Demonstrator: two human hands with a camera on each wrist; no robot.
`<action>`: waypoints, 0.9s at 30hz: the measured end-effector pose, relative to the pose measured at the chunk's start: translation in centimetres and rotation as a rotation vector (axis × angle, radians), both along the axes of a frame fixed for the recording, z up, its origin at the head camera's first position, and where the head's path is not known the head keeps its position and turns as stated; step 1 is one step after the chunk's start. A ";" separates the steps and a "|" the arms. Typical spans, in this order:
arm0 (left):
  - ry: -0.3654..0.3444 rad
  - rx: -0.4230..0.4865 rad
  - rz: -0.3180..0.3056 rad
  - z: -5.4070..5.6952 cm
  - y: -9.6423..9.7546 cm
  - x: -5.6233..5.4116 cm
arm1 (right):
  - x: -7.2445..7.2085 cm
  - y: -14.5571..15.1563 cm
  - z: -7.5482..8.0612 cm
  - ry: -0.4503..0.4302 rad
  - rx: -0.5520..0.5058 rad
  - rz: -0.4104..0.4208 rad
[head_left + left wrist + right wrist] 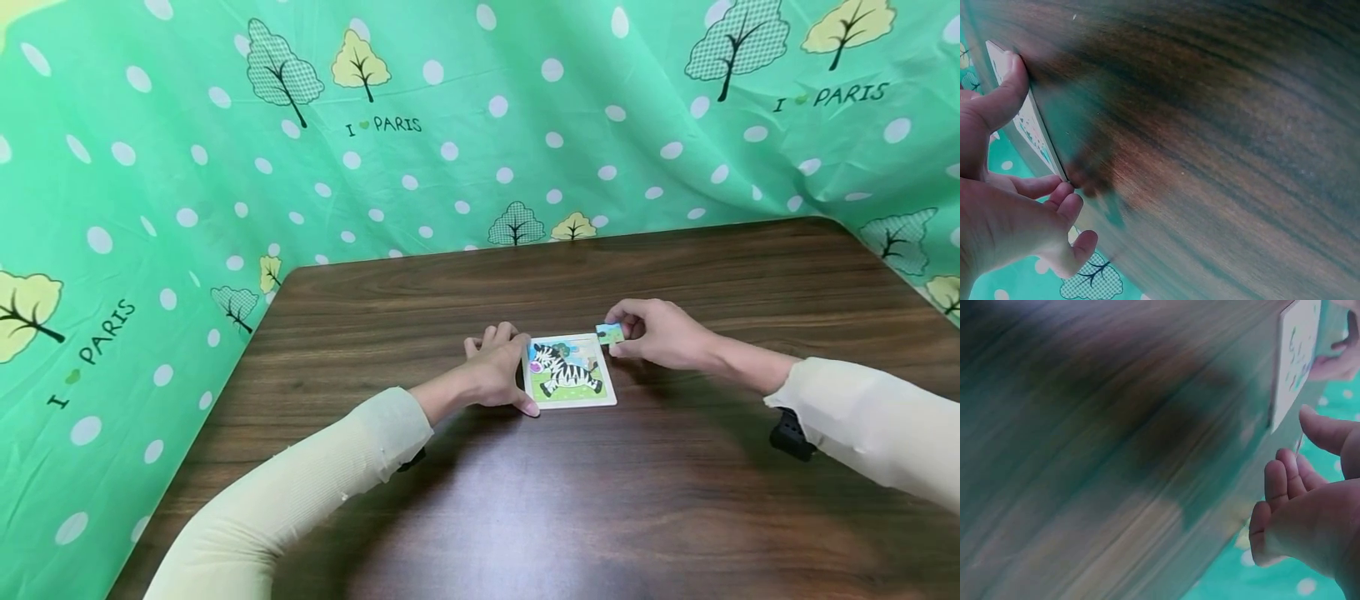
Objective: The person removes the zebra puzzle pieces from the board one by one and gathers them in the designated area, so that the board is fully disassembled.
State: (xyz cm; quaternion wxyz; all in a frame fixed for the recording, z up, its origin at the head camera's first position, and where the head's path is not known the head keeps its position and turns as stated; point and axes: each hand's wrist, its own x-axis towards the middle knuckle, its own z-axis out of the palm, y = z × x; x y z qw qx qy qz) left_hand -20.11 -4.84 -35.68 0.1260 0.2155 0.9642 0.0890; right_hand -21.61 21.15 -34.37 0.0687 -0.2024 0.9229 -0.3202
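Observation:
A square jigsaw puzzle [567, 370] with a zebra picture and a white frame lies on the brown table. My left hand [497, 369] holds it along the left side, thumb at the near corner and index finger at the far one. In the left wrist view the thumb [1015, 72] rests on the frame's edge, while the other fingers are spread beyond. My right hand [663, 335] pinches a small blue-and-green puzzle piece [609, 334] between thumb and fingers, close over the frame's far right corner. From the right wrist the piece shows only as a thin edge.
The dark wood-grain table [450, 500] extends around the puzzle on all sides. A green dotted cloth [420, 183] printed with trees hangs along its back and left. Black bands [792, 435] show under the sleeves.

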 end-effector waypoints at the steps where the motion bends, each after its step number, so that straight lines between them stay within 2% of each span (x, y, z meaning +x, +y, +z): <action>1: -0.002 0.004 0.001 0.0 0.0 0.0 | -0.1 0.6 0.0 -0.011 -0.004 -0.010; 11: -0.020 0.022 0.009 0.0 -0.3 0.0 | -0.9 4.5 -0.8 -0.060 0.060 -0.063; 27: -0.020 0.027 0.002 0.2 -0.1 0.0 | -1.1 4.9 -1.2 -0.016 0.154 -0.062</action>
